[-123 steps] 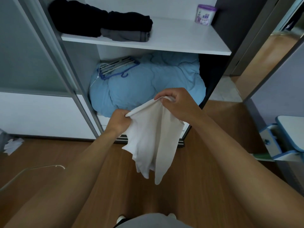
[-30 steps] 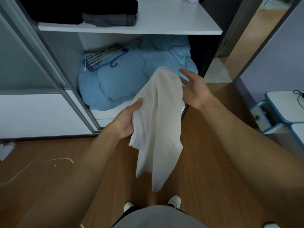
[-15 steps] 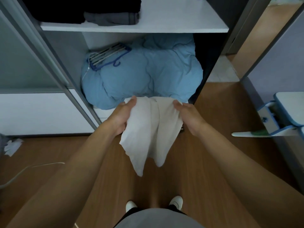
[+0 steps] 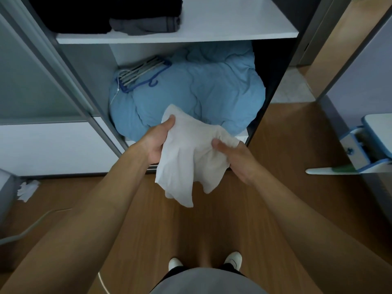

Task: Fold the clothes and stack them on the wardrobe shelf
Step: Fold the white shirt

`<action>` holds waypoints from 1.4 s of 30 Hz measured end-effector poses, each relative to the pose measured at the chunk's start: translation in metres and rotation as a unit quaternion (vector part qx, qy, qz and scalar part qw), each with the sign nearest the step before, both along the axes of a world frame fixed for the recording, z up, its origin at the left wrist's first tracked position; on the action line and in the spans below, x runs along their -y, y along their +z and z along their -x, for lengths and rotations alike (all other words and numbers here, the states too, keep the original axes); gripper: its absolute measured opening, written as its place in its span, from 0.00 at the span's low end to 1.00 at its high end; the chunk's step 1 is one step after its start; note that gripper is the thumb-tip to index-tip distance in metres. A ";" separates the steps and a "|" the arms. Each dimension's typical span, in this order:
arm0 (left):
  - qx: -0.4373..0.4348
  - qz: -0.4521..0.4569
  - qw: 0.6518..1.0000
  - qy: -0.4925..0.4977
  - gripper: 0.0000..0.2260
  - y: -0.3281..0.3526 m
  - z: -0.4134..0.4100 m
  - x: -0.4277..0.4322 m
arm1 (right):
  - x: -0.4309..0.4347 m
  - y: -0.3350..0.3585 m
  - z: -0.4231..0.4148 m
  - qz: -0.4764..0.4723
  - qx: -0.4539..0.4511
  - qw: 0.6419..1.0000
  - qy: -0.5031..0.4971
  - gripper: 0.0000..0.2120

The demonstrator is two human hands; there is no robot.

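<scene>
A white garment (image 4: 182, 158) hangs bunched in front of the open wardrobe, above the wooden floor. My left hand (image 4: 158, 143) grips its upper left edge, thumb on top. My right hand (image 4: 235, 160) holds its right side, fingers tucked under the cloth. Two loose ends droop below my hands. On the white wardrobe shelf (image 4: 222, 28) above lie folded black clothes (image 4: 84, 11) and a folded grey garment (image 4: 146, 25) at the left.
A light blue duvet (image 4: 195, 90) fills the compartment under the shelf, with a bundle of hangers (image 4: 142, 73) on it. A sliding door frame (image 4: 63, 66) stands at the left. A blue and white desk (image 4: 369, 145) juts in at the right. Crumpled paper (image 4: 27, 188) and a cable lie on the floor.
The cloth went from hanging long in my left hand to being held by both hands. In the last half second my hands bunched it tighter and my right hand slid under its right side.
</scene>
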State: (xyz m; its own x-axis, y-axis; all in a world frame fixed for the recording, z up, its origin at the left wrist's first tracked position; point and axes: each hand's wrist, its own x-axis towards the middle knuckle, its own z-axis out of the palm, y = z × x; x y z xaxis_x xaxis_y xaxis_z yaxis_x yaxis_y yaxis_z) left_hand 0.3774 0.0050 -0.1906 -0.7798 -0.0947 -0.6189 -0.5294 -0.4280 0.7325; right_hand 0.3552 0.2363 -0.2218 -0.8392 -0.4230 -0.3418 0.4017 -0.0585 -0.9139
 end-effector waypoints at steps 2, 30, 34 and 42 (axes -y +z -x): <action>-0.003 0.008 1.000 -0.009 0.22 -0.005 -0.002 0.003 | 0.007 0.005 0.001 0.038 0.038 0.997 -0.054 0.21; 0.055 -0.049 0.995 -0.071 0.21 -0.055 -0.048 0.010 | 0.013 -0.025 -0.026 -0.070 0.077 0.993 0.052 0.26; 0.021 -0.033 0.998 -0.053 0.19 -0.056 -0.050 0.014 | 0.022 -0.020 -0.025 -0.012 0.114 0.993 -0.028 0.19; -0.149 0.049 0.988 -0.002 0.25 -0.077 -0.061 -0.001 | 0.021 -0.010 -0.025 0.002 0.213 0.971 -0.104 0.10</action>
